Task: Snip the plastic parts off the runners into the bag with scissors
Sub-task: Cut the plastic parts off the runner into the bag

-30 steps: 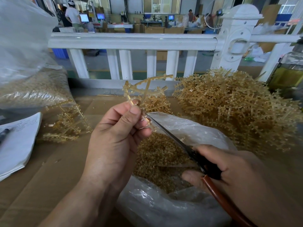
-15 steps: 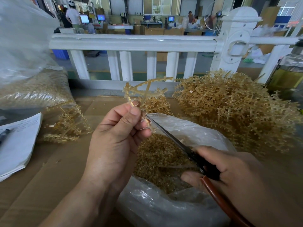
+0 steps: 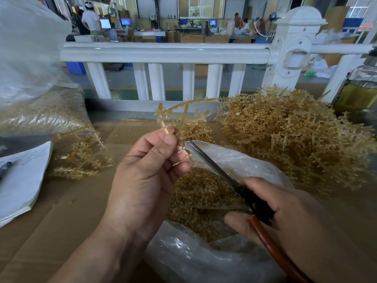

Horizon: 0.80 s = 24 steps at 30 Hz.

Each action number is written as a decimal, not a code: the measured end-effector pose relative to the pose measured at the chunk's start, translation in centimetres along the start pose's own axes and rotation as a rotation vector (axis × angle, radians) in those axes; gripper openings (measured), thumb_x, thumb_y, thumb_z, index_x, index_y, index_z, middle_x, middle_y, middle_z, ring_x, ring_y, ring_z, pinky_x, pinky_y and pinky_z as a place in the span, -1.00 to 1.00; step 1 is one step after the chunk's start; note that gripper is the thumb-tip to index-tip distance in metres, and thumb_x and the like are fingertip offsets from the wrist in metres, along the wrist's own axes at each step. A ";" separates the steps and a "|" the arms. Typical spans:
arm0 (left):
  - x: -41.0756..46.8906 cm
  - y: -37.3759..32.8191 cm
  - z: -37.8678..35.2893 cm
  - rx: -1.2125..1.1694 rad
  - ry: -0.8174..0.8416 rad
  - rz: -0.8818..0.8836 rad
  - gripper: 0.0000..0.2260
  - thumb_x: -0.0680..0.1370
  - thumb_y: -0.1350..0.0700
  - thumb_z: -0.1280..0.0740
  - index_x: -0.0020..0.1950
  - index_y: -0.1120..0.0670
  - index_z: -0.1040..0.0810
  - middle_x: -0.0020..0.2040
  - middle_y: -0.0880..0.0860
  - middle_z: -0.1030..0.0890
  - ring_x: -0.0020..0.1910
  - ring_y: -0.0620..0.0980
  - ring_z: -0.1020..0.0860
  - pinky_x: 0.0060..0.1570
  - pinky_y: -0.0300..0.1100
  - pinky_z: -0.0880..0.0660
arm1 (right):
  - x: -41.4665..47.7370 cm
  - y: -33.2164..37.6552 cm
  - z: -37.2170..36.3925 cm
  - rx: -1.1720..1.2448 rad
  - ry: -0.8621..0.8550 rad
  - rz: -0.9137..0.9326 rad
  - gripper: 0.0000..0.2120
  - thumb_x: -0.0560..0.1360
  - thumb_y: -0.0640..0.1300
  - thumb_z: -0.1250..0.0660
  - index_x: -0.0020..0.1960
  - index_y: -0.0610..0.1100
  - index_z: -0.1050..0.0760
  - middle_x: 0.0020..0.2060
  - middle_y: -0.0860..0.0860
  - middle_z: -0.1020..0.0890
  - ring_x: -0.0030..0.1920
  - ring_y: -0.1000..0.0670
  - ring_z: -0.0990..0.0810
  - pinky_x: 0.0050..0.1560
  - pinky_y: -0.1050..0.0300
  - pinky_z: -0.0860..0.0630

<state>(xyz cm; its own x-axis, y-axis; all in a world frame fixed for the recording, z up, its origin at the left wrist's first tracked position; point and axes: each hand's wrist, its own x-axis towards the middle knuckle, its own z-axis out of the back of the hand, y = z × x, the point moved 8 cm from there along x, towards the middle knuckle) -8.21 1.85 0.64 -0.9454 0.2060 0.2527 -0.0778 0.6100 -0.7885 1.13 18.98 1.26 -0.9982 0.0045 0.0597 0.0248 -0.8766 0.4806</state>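
1. The left hand [image 3: 142,180] has its fingers [image 3: 169,144] clenched on a tan runner [image 3: 179,117], pinching the stem between the thumb and the fingertips. The runner's branches fan out above those fingers.
2. The right hand [image 3: 285,217] grips the scissors [image 3: 214,168], with its fingers [image 3: 255,186] curled round the dark handles.
3. The blades stand slightly parted, and their tips reach just beside the left fingertips at the runner's lower end. Whether they touch it cannot be told.
4. A clear plastic bag [image 3: 204,258] lies open beneath both sets of fingers, with snipped parts [image 3: 195,193] heaped inside.
5. Beyond the right fingers a large heap of runners [image 3: 295,139] sits on the desk [image 3: 61,221]. Left of the left fingers lies a smaller heap [image 3: 85,158], and farther left a stack of paper [image 3: 20,180].
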 end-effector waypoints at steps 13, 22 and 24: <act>-0.1 0.7 -0.3 -0.040 0.007 0.057 -0.91 0.49 0.16 -0.43 -0.22 0.02 -0.61 -0.29 0.04 -0.59 -0.30 -0.09 -0.60 -0.29 -0.26 -0.58 | -0.2 -0.1 0.4 0.020 -0.026 -0.005 -0.33 0.18 0.66 -0.01 0.15 0.35 -0.35 -0.09 0.31 -0.58 -0.13 0.25 -0.57 -0.18 0.20 -0.55; -0.1 1.0 -0.5 -0.046 0.042 0.112 -0.92 0.45 0.09 -0.47 -0.21 0.05 -0.61 -0.28 0.05 -0.56 -0.31 -0.09 -0.56 -0.28 -0.26 -0.57 | -0.6 0.3 0.9 0.036 -0.100 0.023 -0.48 0.27 0.57 -0.14 0.10 0.33 -0.45 -0.14 0.34 -0.58 -0.19 0.27 -0.58 -0.22 0.26 -0.53; 0.0 1.1 -0.5 -0.050 0.045 0.119 -0.92 0.43 0.08 -0.45 -0.22 0.06 -0.60 -0.29 0.04 -0.56 -0.31 -0.09 -0.56 -0.29 -0.27 -0.57 | -0.5 0.4 0.9 0.030 -0.107 0.027 -0.48 0.28 0.56 -0.15 0.08 0.29 -0.45 -0.15 0.32 -0.58 -0.22 0.26 -0.58 -0.27 0.26 -0.53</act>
<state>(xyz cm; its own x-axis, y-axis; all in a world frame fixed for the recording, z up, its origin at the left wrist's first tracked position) -8.14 2.92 0.10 -0.9319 0.3122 0.1848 0.0507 0.6164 -0.7858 1.72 19.09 2.20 -0.9856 0.0337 0.1656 0.0550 -0.8625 0.5031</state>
